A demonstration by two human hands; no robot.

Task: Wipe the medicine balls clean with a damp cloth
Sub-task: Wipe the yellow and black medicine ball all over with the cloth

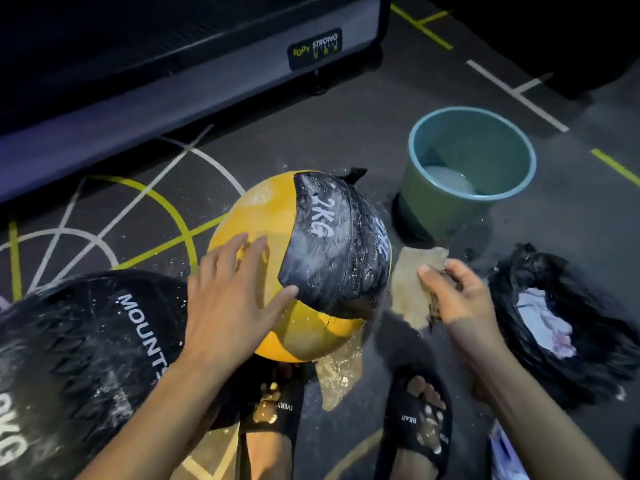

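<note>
My left grip lies flat and open on the yellow ball; my right grip pinches the cloth just beside it. Wet rubber could roll from under my palm

Dim light around me, far corners almost black. Dark grey gym floor under my feet, marked with white and yellow-green lines: arcs and spokes at left, straight tape lines toward upper right. White specks and wet patches scattered on floor near me. Long grey-framed machine base fills upper left, dark top, black label reading BODY STRONG. Crumpled black plastic bag on floor at my right, something white inside.
</note>
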